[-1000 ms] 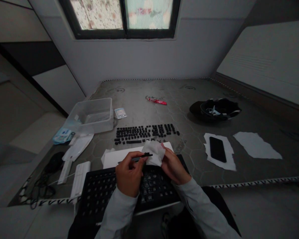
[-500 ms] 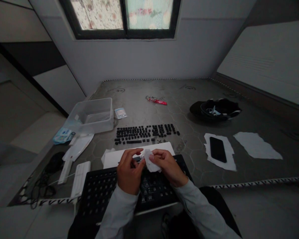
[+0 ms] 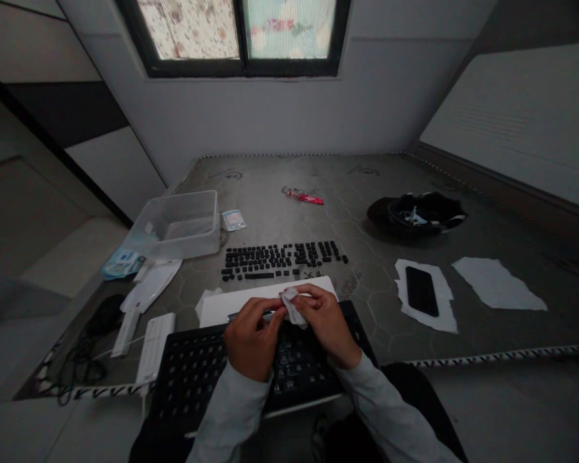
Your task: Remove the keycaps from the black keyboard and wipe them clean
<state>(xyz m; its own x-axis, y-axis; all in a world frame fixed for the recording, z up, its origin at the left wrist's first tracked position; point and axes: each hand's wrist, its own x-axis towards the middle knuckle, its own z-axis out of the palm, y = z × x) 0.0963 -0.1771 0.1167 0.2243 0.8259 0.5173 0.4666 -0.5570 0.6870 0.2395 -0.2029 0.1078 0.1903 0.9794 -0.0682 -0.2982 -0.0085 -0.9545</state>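
Note:
Above a black keyboard (image 3: pixel 299 370) with its keycaps off, my two hands meet at a crumpled white tissue (image 3: pixel 295 314). My right hand (image 3: pixel 328 321) pinches the tissue between thumb and fingers. From the other side, the fingertips of my left hand (image 3: pixel 251 337) close on the tissue's left edge. A slim dark rod (image 3: pixel 231 317) shows beside and behind the left fingers; whether that hand holds it I cannot tell. Just beyond the hands lies a white flat board or box (image 3: pixel 215 310). Past it, the loose black keycaps (image 3: pixel 260 257) are laid out in rows.
At the left are a clear plastic bin (image 3: pixel 193 247), a white power strip (image 3: pixel 155 347) and black cables (image 3: pixel 82 360). A small packet (image 3: pixel 234 220) and a red item (image 3: pixel 306 197) lie farther back. At the right: a black cap (image 3: pixel 415 215), a phone (image 3: pixel 421 291) on paper and another white sheet (image 3: pixel 499 284).
The tissue is now bunched narrower and tilted between the fingers. My right fingers have moved slightly up and left, closer to my left fingertips. Everything else stays put.

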